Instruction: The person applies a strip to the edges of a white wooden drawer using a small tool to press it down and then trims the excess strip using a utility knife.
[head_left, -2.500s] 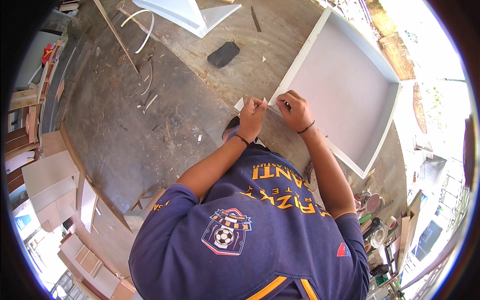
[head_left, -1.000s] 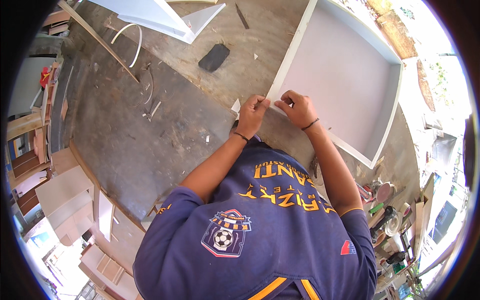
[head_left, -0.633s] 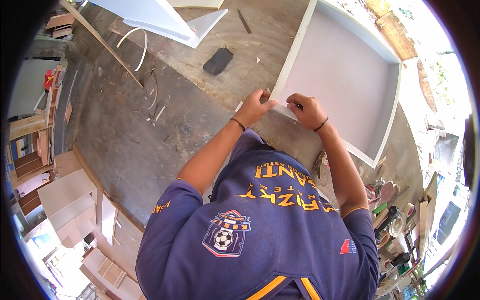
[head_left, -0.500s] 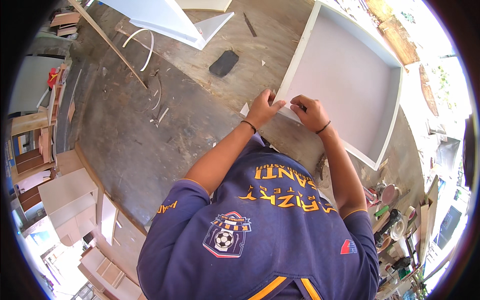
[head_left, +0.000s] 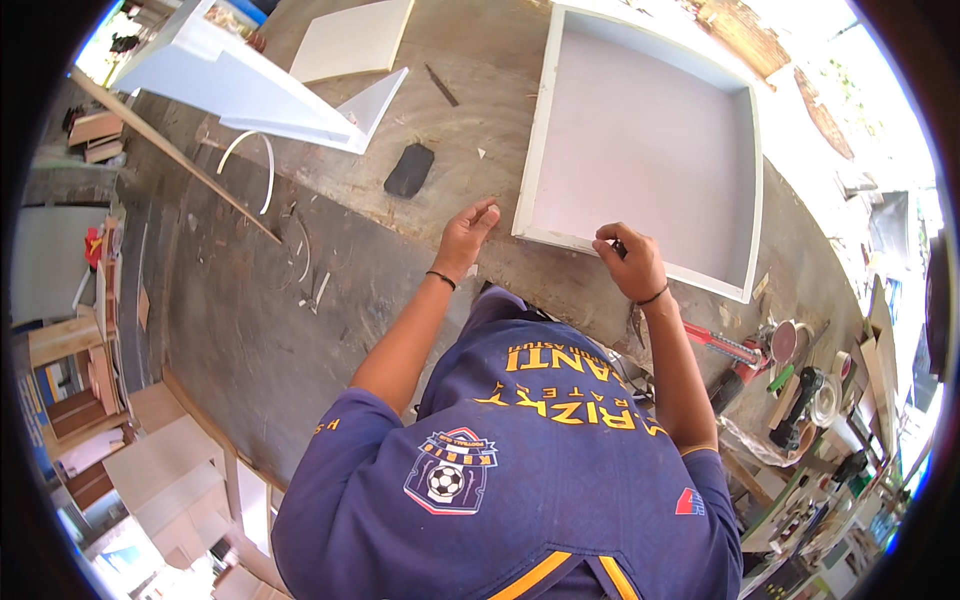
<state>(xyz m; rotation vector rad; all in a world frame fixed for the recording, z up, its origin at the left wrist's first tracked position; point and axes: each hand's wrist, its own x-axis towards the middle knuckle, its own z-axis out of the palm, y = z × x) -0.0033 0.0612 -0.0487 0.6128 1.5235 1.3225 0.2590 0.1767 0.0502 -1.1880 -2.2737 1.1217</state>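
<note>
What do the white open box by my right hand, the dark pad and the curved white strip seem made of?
White box: probably wood-based board, painted or laminated; its panels are flat, pale and smooth. Dark pad: matte, possibly rubber, foam or cloth; the plain dark surface leaves it open. Curved white strip: likely thin, smooth plastic, judging by its even bend.

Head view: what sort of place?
Probably a woodworking or furniture workshop: a shallow white open-topped box, a long wooden strip and a pale boxy unit at lower left suggest it.
</note>
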